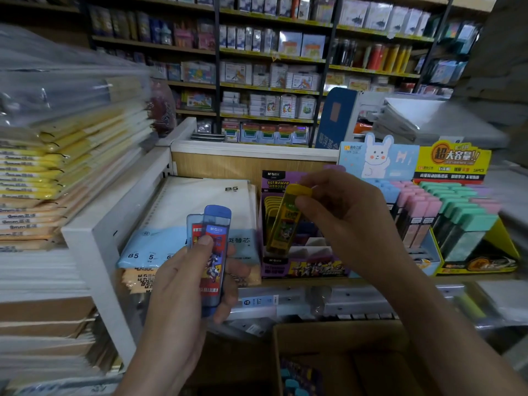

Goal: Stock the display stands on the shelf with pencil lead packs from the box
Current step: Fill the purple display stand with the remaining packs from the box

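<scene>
My left hand [183, 284] grips two blue pencil lead packs [213, 252] upright in front of the shelf, thumb pressed on their fronts. My right hand [343, 215] pinches a yellow lead pack [285, 221] by its top end and holds it tilted over the purple display stand [303, 264]. Several yellow packs stand in the stand's left column [270, 207]; other slots look empty. The cardboard box [337, 364] sits open below the shelf, with blue packs [294, 381] showing inside.
B5 refill paper packs [200, 201] lie left of the purple stand. To the right stand a bunny-topped display [380, 161] with pink and blue packs and a yellow display [468, 218] with green ones. Stacked notebooks [57, 172] fill the left. Shelves of stationery [271, 67] line the back.
</scene>
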A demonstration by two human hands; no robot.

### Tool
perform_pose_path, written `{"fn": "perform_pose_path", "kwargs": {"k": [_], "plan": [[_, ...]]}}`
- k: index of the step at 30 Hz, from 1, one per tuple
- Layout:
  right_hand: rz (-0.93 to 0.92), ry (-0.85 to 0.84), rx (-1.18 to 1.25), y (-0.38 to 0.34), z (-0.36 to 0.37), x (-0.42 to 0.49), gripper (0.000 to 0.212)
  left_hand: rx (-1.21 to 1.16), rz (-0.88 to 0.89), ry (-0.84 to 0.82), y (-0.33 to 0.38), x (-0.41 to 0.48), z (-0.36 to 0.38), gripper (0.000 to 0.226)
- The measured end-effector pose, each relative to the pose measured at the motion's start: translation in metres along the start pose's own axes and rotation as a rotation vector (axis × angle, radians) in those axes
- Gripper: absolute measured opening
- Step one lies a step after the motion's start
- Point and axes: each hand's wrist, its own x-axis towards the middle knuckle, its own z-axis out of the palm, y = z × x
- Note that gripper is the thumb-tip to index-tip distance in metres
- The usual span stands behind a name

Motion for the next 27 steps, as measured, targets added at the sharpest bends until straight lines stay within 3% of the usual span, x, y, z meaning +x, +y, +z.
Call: {"fn": "perform_pose_path", "kwargs": {"k": [8, 19, 27], "plan": [[0.024, -0.033, -0.026, 0.009, 0.011, 0.003, 0.014, 0.002, -0.001, -0.014, -0.001, 0.005, 0.001, 0.043], [-0.020, 0.003, -0.269, 0.020, 0.024, 0.000, 0.030, 0.005, 0.003, -0.061, -0.006, 0.011, 0.005, 0.037], [-0.022, 0.010, -0.268, 0.016, 0.019, -0.006, 0.034, 0.020, -0.020, -0.083, -0.009, 0.010, 0.014, 0.035]]}}
